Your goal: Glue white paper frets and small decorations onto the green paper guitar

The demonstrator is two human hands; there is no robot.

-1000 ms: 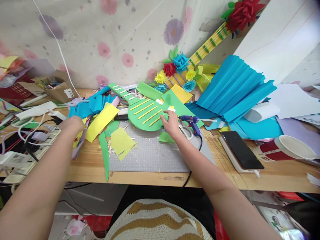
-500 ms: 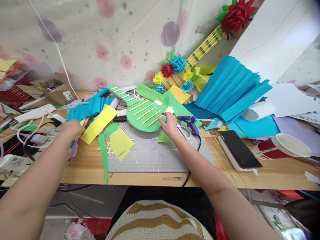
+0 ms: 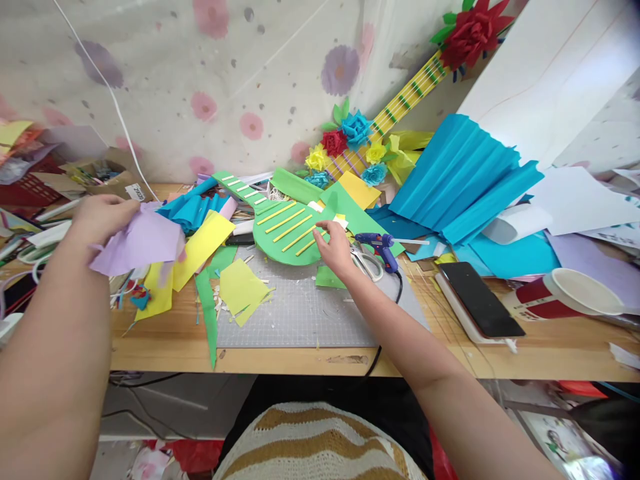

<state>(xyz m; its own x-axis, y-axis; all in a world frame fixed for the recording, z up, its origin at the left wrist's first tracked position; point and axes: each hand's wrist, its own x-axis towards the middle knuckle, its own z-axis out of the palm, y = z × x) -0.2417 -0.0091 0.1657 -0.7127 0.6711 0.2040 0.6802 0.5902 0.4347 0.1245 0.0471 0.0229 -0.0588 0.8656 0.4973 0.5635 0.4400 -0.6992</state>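
Note:
My left hand, raised over the left side of the table, grips a crumpled sheet of purple paper that hangs from the fingers. In the middle lies a green guitar-shaped paper cutout with yellow strips on its body and short white strips along its neck. My right hand rests at the right edge of that body, thumb and fingers slightly apart. Close by on the right are white-handled scissors and a blue hot glue gun. Yellow paper lies between the cutout and my left hand.
A grey cutting mat carries yellow and green scraps. Blue pleated paper, a phone and a paper cup are on the right. A yellow flower-decorated guitar leans on the wall. Cables crowd the left.
My left hand has risen from the clutter at the left, moving up and left with the purple paper in it. A yellow piece beneath now shows. My right hand has barely shifted.

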